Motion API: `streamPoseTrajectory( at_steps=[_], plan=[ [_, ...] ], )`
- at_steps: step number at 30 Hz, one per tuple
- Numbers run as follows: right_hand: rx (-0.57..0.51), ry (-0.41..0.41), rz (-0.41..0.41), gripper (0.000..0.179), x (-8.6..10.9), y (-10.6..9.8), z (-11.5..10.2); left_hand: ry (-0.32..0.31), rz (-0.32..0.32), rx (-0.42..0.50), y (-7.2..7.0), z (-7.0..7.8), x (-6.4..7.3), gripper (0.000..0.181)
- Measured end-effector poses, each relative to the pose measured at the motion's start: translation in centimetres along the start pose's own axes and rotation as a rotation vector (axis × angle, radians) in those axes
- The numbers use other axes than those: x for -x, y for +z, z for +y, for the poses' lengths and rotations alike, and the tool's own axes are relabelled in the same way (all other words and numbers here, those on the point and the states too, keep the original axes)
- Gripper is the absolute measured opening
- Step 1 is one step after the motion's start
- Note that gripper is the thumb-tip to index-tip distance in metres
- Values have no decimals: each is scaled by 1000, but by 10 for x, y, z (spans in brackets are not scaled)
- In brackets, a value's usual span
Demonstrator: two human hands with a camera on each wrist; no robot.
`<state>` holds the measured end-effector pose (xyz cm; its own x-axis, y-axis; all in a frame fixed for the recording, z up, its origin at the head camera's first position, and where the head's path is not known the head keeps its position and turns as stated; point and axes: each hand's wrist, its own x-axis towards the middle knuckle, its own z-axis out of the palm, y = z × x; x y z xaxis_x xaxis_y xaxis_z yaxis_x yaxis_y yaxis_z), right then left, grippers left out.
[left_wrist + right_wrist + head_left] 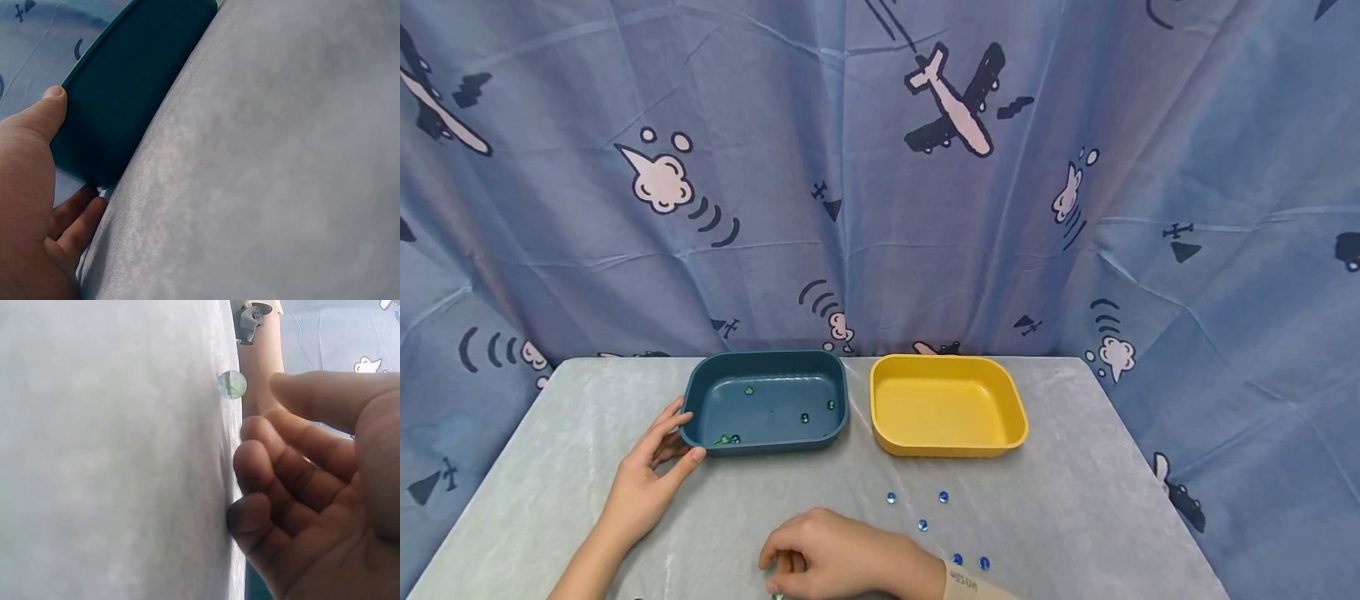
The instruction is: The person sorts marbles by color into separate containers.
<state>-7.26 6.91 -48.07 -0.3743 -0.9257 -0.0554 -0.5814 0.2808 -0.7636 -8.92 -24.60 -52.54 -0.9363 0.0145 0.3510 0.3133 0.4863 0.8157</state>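
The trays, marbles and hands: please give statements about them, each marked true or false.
1. The yellow tray stands right of the teal tray. True.
2. The left hand touches the yellow tray. False: it touches the teal tray.
3. Five blue marbles lie on the table. True.
4. Green marbles lie in the yellow tray. False: they lie in the teal tray.
5. The right hand is near a clear marble. True.

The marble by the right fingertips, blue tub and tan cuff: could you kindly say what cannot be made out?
Marble: head view, mostly cut off by the bottom edge.
Blue tub: left wrist view, inside hidden by its own wall.
Tan cuff: head view, lettering too small to read.
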Motion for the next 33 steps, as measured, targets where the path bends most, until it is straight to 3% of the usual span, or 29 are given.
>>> streamPoseTrajectory(
  at_steps=[11, 22, 33],
  plan=[
    [33, 45, -76, 16, -1, 3, 2, -4, -8, 3, 0, 0, 0, 59],
    [146, 12, -107, 16, -1, 6, -1, -5, -3, -2, 0, -1, 0, 61],
    [188, -11, -97, 12, -2, 8, 0, -3, 0, 4, 1, 1, 0, 60]
  ],
)
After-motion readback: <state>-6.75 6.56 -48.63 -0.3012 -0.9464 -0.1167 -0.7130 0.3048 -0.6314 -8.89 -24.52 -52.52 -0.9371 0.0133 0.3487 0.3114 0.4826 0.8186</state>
